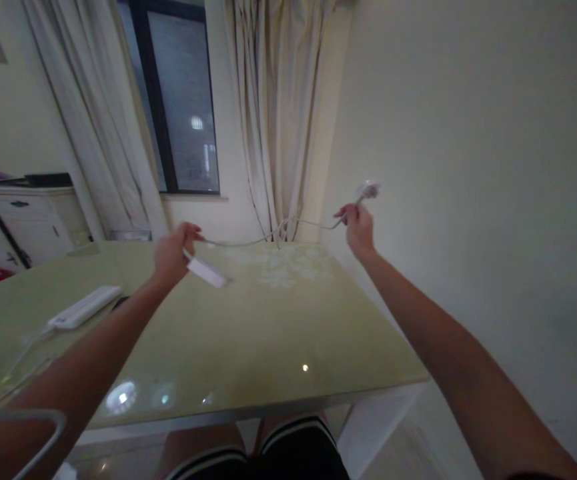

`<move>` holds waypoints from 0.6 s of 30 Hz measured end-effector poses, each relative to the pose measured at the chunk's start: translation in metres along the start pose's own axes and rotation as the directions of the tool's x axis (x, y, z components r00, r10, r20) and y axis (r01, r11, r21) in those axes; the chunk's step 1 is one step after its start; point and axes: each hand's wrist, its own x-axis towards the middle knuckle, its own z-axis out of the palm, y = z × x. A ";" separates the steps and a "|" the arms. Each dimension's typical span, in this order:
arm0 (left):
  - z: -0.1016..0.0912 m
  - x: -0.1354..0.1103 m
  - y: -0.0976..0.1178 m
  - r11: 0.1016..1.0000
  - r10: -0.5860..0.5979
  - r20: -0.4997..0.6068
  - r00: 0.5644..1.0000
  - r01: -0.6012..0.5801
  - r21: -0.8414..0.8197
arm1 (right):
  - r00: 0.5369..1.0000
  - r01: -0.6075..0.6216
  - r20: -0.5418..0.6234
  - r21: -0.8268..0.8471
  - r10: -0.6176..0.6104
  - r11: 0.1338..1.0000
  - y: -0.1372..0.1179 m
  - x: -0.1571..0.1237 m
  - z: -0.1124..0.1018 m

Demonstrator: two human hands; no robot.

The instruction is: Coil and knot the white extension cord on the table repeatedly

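Note:
A thin white cable [241, 244] is stretched between my two hands above the table, with a loose knot or tangle [284, 228] near its middle. My left hand [172, 253] is closed around the cable by a small white rectangular block [209, 273], which hangs below the fingers. My right hand [359, 229] pinches the other end, held higher and in front of the wall. Beyond its fingers sticks out a pale, partly see-through end piece [369, 191], too blurred to tell its exact kind.
The glossy pale-green table [268, 347] spans the front. At left on it lies a white power strip [85, 308] with a cord, beside a dark object. A white cable loop [43, 415] crosses the lower left. Behind stand curtains [281, 100], a window and a white cabinet [43, 217].

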 end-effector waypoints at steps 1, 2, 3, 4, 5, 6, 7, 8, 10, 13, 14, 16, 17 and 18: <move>0.015 -0.016 0.008 0.999 -0.007 0.082 0.997 0.003 0.042 | 0.999 -0.042 0.023 0.016 0.042 0.999 0.009 -0.030 0.019; 0.030 -0.033 0.015 0.997 -0.035 0.147 0.988 0.025 0.068 | 0.995 -0.094 0.050 0.047 0.091 0.994 0.018 -0.061 0.037; 0.047 -0.050 0.021 0.994 -0.085 0.183 0.979 0.070 0.084 | 0.986 -0.161 0.059 0.107 0.155 0.981 0.026 -0.090 0.054; 0.063 -0.066 0.025 0.992 -0.118 0.202 0.972 0.107 0.066 | 0.969 -0.246 0.059 0.191 0.239 0.950 0.033 -0.118 0.070; 0.078 -0.080 0.028 0.990 -0.142 0.204 0.969 0.139 0.027 | 0.941 -0.338 0.085 0.279 0.327 0.899 0.038 -0.143 0.083; 0.092 -0.094 0.031 0.985 -0.164 0.187 0.969 0.170 -0.021 | 0.904 -0.425 0.116 0.354 0.412 0.833 0.043 -0.165 0.095; 0.105 -0.106 0.033 0.976 -0.198 0.170 0.965 0.211 -0.062 | 0.862 -0.501 0.152 0.412 0.484 0.761 0.046 -0.183 0.103; 0.116 -0.116 0.035 0.959 -0.245 0.159 0.956 0.264 -0.108 | 0.820 -0.561 0.192 0.457 0.540 0.690 0.049 -0.198 0.110; 0.133 -0.132 0.039 0.919 -0.292 0.199 0.935 0.333 -0.213 | 0.757 -0.642 0.287 0.497 0.587 0.584 0.051 -0.217 0.114; 0.146 -0.141 0.045 0.903 -0.248 0.366 0.897 0.350 -0.248 | 0.720 -0.693 0.428 0.463 0.546 0.552 0.049 -0.228 0.109; 0.147 -0.139 0.047 0.911 -0.225 0.415 0.881 0.342 -0.232 | 0.715 -0.699 0.464 0.439 0.524 0.565 0.047 -0.230 0.107; 0.146 -0.131 0.049 0.912 -0.190 0.517 0.835 0.345 -0.223 | 0.712 -0.696 0.498 0.405 0.496 0.593 0.043 -0.232 0.105; 0.145 -0.126 0.050 0.898 -0.177 0.562 0.808 0.366 -0.244 | 0.712 -0.694 0.502 0.395 0.491 0.601 0.041 -0.233 0.105; 0.143 -0.121 0.050 0.877 -0.167 0.594 0.787 0.394 -0.275 | 0.712 -0.693 0.502 0.393 0.491 0.604 0.039 -0.234 0.106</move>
